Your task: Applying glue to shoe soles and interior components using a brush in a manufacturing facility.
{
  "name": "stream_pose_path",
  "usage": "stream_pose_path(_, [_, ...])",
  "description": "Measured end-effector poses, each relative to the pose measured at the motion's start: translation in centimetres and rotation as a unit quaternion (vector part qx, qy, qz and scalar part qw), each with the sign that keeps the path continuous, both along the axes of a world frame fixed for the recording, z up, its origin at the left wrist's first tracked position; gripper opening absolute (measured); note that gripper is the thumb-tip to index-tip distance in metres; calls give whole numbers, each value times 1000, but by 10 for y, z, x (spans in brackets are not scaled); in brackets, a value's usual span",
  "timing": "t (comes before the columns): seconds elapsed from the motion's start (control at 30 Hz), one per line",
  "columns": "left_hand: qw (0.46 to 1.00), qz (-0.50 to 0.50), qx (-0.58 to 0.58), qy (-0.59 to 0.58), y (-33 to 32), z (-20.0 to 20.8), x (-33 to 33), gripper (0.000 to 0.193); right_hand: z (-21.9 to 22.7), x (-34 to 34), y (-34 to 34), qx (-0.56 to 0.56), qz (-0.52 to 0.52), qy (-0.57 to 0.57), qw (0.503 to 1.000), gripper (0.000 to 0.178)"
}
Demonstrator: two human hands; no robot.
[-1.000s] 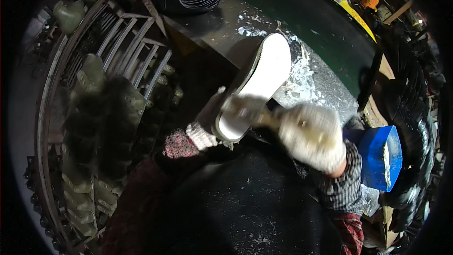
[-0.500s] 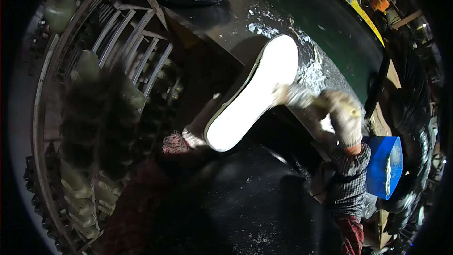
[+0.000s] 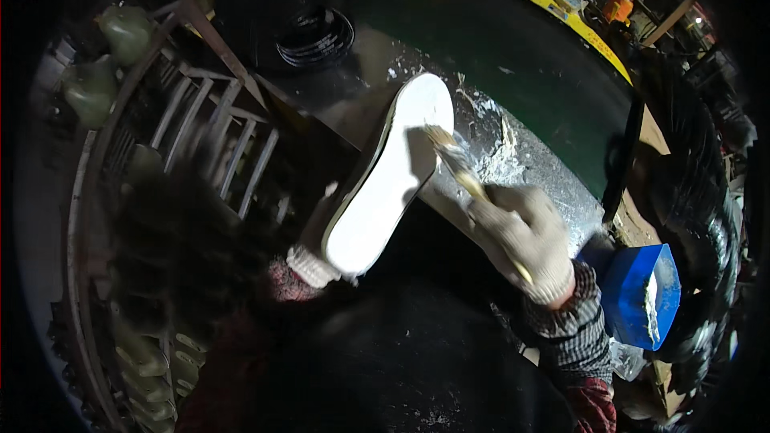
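Observation:
A shoe (image 3: 377, 192) with a bright white underside faces up in the middle of the view, tilted with one end toward the upper right. My left hand (image 3: 311, 267), in a pale knit glove, grips it from the left and beneath; most of its fingers are hidden behind the shoe. In my gloved right hand (image 3: 523, 232) is a paintbrush (image 3: 459, 164) with a light wooden handle. The bristles lie against the upper part of the white underside and cast a shadow there.
A blue container (image 3: 642, 297) with white residue on its rim stands right of my right forearm. Beyond the shoe lies a dark bench top (image 3: 545, 144) smeared with white. Coiled black cord (image 3: 317, 38) rests at its far left. A metal rack (image 3: 204, 124) with greenish shoe-shaped forms stands left.
My right hand has swung in from the right, and its brush now lies on the white underside. The shoe has shifted a little left and turned slightly more upright.

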State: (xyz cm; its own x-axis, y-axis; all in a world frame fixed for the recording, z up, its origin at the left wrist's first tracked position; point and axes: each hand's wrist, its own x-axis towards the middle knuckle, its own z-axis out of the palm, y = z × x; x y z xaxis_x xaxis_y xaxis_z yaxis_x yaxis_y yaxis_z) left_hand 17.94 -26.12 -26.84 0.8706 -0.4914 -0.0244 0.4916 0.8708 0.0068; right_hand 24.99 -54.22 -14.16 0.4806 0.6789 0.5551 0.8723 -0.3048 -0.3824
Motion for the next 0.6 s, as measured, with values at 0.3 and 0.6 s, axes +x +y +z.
stream_pose_path(0.3, [908, 271, 319, -13, -4, 93, 115, 38, 5, -21, -44, 55, -87, 102, 989, 23])
stream_pose_path(0.6, [-64, 256, 963, -64, 122, 130, 179, 64, -21, -68, -94, 129, -261, 250, 923, 15])
